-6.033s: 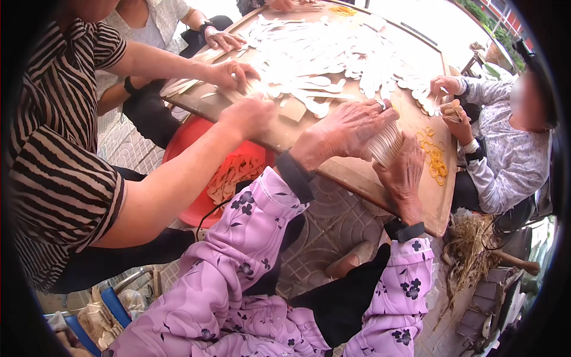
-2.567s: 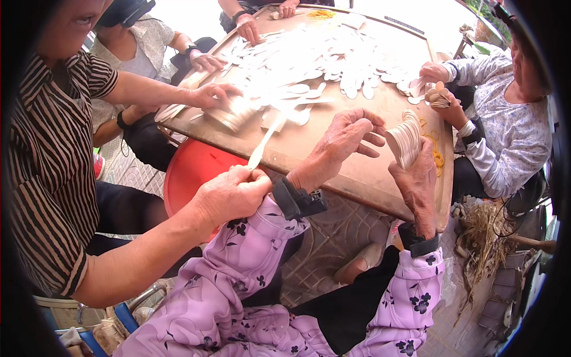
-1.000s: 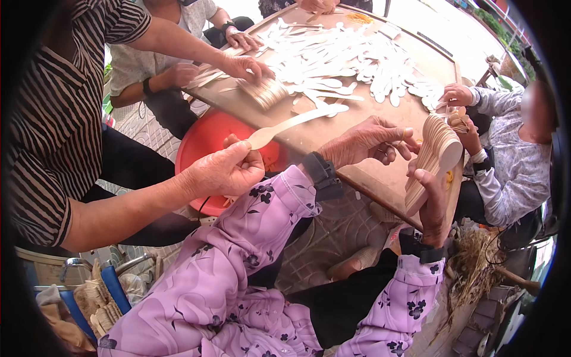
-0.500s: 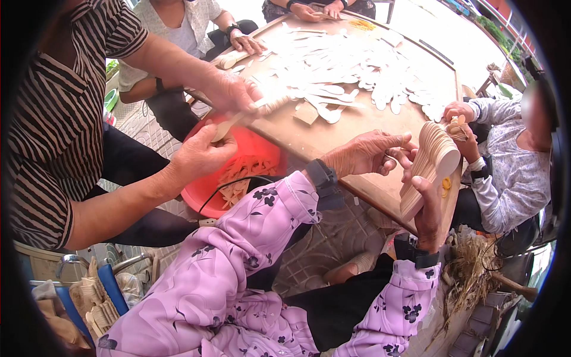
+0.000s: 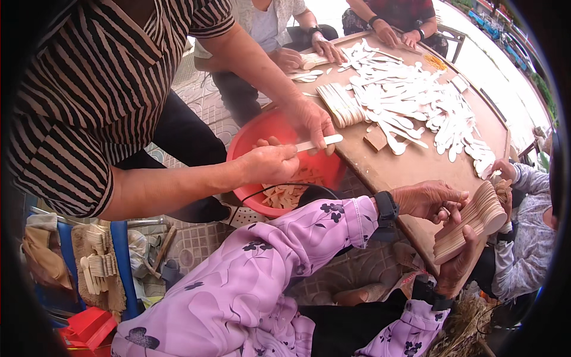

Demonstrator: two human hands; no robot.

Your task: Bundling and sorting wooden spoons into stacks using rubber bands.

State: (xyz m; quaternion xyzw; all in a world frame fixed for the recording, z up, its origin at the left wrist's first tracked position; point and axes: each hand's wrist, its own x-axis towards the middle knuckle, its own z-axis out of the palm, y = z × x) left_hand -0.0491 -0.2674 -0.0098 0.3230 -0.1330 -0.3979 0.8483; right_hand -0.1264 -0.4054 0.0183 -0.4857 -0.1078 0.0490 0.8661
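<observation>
Right hand [image 5: 458, 265] grips spoon stack [image 5: 470, 223]; left hand [image 5: 431, 199] touching; handles down-left.

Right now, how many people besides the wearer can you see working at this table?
4, maybe more out of view: a striped-shirt person at left holding a wooden stick over the red basin; two seated along the far edge; one in a patterned grey top at right.

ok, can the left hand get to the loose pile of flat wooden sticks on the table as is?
Probably yes: the left hand only touches the fanned stack that the right hand grips, and bare table lies before the pile.
</observation>
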